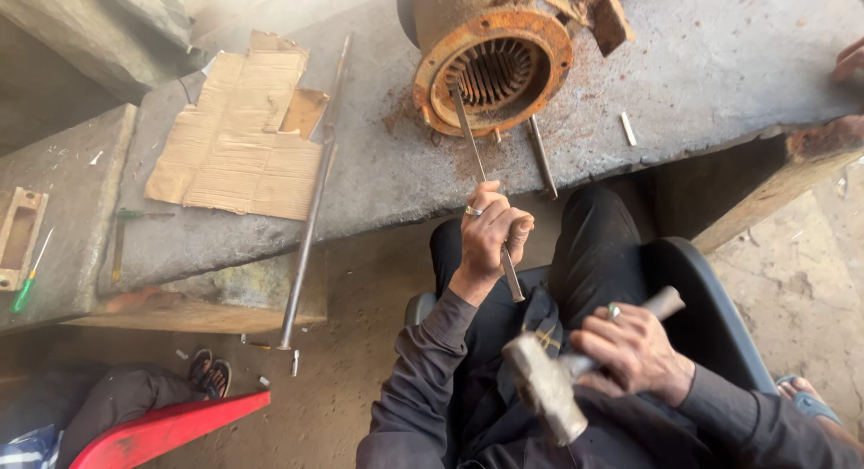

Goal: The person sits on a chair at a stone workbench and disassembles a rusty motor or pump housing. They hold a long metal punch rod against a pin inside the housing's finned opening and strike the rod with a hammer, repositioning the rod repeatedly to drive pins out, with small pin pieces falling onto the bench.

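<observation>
Fingers (pixel 493 219) clench the stiff steel chisel (pixel 482 176) mid-shaft; right hand (pixel 630 350) grips the heavy-looking hammer (pixel 558 383) near its head.

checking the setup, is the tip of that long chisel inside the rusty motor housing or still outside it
Inside: the chisel, gripped by the left hand, slants up past the rusty motor housing rim, its tip on the inner slots.

Ahead of the left grip (pixel 490 230), the rusty round motor housing (pixel 493 68) blocked the grey concrete worktop (pixel 702 64); a loose steel rod (pixel 541 156) lay just right; bare worktop opened further right.
</observation>
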### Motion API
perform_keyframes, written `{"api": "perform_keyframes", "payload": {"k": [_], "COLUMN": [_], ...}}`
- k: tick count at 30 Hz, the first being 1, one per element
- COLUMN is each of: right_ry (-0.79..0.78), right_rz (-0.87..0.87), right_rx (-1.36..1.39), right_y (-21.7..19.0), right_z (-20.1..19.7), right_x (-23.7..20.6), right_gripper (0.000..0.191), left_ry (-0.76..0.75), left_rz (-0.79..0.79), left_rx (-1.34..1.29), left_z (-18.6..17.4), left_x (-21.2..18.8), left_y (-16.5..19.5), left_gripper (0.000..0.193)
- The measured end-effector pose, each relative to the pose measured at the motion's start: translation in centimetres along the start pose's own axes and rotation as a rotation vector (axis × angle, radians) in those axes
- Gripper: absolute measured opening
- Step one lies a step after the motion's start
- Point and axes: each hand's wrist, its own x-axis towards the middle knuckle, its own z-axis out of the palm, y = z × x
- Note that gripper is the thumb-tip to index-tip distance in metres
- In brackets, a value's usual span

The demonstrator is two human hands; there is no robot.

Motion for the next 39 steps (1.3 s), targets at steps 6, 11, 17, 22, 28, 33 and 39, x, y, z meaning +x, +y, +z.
{"api": "perform_keyframes", "payload": {"k": [6,11,17,22,28,33,39], "right_ry": [0.037,0.028,0.049,0.026,0.143,0.114,0.074], "right_rz": [0.027,0.084,-0.026,0.094,-0.087,-0.003,0.095], "right_rx": [0.037,0.058,0.063,0.102,0.072,0.161,0.123], "right_y": [2.1,4.2,6.9,9.1,11.2,12.0,12.8], "right_z": [-0.4,0.1,1.3,1.5,1.2,0.7,0.8], "right_x": [0.8,1.6,1.5,1.4,1.3,0.8,0.7], "right_gripper": [0.052,0.047,0.045,0.049,0.047,0.054,0.053], "left_ry": [-0.031,-0.039,-0.070,-0.083,-0.130,-0.163,-0.166], "left_rz": [-0.019,-0.038,-0.056,-0.062,-0.066,-0.080,-0.107], "left_rx": [-0.008,-0.019,-0.002,0.002,0.056,0.108,0.138], "left_z": [0.9,2.3,4.1,5.4,6.7,7.3,8.1], "left_x": [0.3,0.4,0.4,0.0,0.0,0.3,0.6], "left_y": [-1.5,-3.1,-4.8,-5.3,-5.9,-6.2,-6.7], "left_gripper": [0.033,0.035,0.041,0.044,0.048,0.051,0.052]}}
